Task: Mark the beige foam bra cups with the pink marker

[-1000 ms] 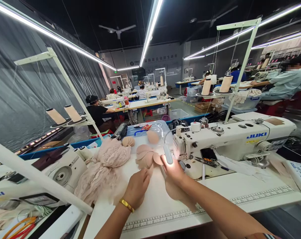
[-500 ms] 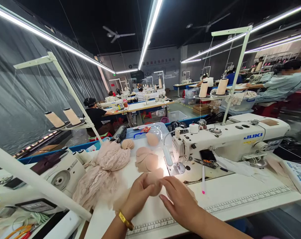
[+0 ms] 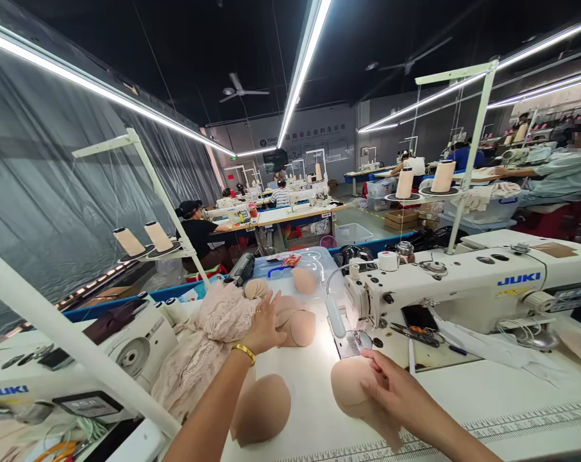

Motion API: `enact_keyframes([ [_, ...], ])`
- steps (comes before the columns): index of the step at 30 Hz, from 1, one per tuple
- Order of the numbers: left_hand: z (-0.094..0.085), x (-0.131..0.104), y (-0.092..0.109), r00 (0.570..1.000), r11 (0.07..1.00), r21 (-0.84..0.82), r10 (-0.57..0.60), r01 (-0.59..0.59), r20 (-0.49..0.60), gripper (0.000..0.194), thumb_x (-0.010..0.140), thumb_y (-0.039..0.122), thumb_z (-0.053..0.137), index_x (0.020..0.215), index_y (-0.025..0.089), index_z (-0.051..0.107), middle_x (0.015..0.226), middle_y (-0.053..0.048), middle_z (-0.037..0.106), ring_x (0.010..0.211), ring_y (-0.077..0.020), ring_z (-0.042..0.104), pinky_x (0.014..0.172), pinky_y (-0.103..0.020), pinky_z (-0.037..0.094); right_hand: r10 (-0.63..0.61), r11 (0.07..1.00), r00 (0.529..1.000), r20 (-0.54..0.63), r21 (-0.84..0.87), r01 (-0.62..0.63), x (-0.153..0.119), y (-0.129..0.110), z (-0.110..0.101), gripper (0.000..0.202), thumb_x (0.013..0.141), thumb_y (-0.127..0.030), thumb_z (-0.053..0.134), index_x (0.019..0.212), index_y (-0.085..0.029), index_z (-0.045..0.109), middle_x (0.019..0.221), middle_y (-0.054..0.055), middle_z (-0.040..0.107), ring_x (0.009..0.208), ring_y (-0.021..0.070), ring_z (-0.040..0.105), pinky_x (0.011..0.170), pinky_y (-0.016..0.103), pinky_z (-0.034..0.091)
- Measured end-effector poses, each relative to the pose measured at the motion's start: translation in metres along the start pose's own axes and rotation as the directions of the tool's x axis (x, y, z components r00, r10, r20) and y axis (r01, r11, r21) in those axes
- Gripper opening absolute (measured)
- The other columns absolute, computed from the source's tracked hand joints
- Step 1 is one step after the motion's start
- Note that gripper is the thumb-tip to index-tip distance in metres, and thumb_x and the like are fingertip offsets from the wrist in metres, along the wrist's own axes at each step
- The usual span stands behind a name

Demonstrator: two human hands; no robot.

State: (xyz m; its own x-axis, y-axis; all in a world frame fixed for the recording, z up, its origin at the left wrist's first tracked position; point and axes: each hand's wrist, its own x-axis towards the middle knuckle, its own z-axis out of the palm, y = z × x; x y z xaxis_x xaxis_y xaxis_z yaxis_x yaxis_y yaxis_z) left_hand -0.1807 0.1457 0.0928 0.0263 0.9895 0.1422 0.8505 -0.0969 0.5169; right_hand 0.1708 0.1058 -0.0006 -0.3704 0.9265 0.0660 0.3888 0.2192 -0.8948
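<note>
The hands are well apart now; half a second ago they were together over one pad. The left hand (image 3: 264, 326), with a gold bangle (image 3: 245, 351) at its wrist, has gone forward to the pile of beige pads (image 3: 300, 324). Its fingers are spread and loose, and I cannot tell whether they touch the pile. The right hand (image 3: 391, 388) has moved to the right and holds the edge of a rounded beige pad (image 3: 351, 385) between thumb and fingers, near the front of the table (image 3: 314, 401). Thin beige cloth (image 3: 390, 431) trails from beneath that pad toward the printed ruler (image 3: 516, 417).

Another rounded pad, the near one (image 3: 266, 410), lies on the table beside the left forearm; it shows far more plainly than before, when the hands and arm hid much of that spot.

Left of the pile, the heap of lace (image 3: 223, 314) lies as it did, with a small stack of pads (image 3: 256, 289) by its far end. Behind, a single pad (image 3: 304, 280) remains on the clear plastic box (image 3: 324, 260). The lit lamp (image 3: 335, 316) hangs beside the sewing machine (image 3: 463, 276), and the scissors (image 3: 415, 333) are still under its arm. Farther off, a co-worker in black (image 3: 197, 231) sits at another table.
</note>
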Motion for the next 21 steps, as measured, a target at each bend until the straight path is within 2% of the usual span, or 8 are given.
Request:
enact_keyframes([
  [1,-0.001,0.011,-0.007,1.000,0.998,0.055,-0.008,0.007,0.021,0.106,0.066,0.010,0.078,0.163,0.022,0.037,0.174,-0.020,0.025,0.162,-0.0465,0.010,0.127,-0.071,0.013,-0.040,0.997,0.997,-0.059,-0.066,0.037,0.000,0.008,0.002,0.067,0.091,-0.065,0.060,0.143,-0.024,0.060,0.127,0.015,0.068,0.120,0.0365,0.065,0.107,0.053,0.052],
  [3,0.000,0.028,-0.016,0.998,0.989,0.144,-0.015,0.006,0.063,0.101,0.073,0.015,0.082,0.163,0.022,0.037,0.172,-0.020,0.030,0.159,-0.0466,0.021,0.126,-0.071,0.020,-0.127,0.985,0.982,-0.141,-0.136,0.107,-0.002,0.020,0.006,0.062,0.098,-0.063,0.051,0.146,-0.025,0.059,0.139,0.017,0.062,0.130,0.0363,0.059,0.112,0.055,0.049],
  [7,0.002,0.053,-0.025,0.997,0.962,0.272,-0.036,0.016,0.068,0.065,0.096,0.033,0.074,0.155,0.021,0.048,0.158,-0.015,0.050,0.145,-0.0385,0.047,0.121,-0.066,0.036,-0.202,0.971,0.959,-0.199,-0.167,0.170,-0.007,0.031,0.013,0.050,0.105,-0.057,0.047,0.143,-0.030,0.063,0.144,0.013,0.060,0.133,0.0330,0.058,0.111,0.051,0.053],
  [11,0.007,0.068,-0.031,0.993,0.932,0.350,-0.111,0.093,0.032,0.037,0.102,0.038,0.069,0.132,0.017,0.065,0.134,-0.012,0.066,0.124,-0.0304,0.064,0.109,-0.056,0.052,-0.214,0.973,0.941,-0.263,-0.143,0.181,-0.011,0.031,0.015,0.042,0.106,-0.054,0.049,0.136,-0.031,0.067,0.140,0.012,0.062,0.131,0.0317,0.059,0.111,0.049,0.053],
  [16,0.021,0.073,-0.038,0.982,0.903,0.389,-0.186,0.183,-0.030,0.028,0.103,0.036,0.069,0.121,0.015,0.068,0.119,-0.009,0.071,0.108,-0.0256,0.070,0.097,-0.049,0.059,-0.210,0.977,0.922,-0.325,-0.095,0.190,-0.013,0.030,0.017,0.039,0.105,-0.053,0.051,0.129,-0.029,0.071,0.134,0.012,0.065,0.128,0.0319,0.060,0.110,0.047,0.052],
  [21,0.020,0.075,-0.037,0.984,0.929,0.332,-0.133,0.166,-0.119,0.020,0.101,0.034,0.071,0.108,0.015,0.071,0.112,-0.007,0.072,0.105,-0.0238,0.070,0.096,-0.047,0.059,-0.221,0.975,0.903,-0.369,-0.099,0.198,-0.016,0.028,0.015,0.040,0.106,-0.056,0.052,0.122,-0.027,0.073,0.128,0.011,0.068,0.123,0.0304,0.063,0.105,0.043,0.056],
])
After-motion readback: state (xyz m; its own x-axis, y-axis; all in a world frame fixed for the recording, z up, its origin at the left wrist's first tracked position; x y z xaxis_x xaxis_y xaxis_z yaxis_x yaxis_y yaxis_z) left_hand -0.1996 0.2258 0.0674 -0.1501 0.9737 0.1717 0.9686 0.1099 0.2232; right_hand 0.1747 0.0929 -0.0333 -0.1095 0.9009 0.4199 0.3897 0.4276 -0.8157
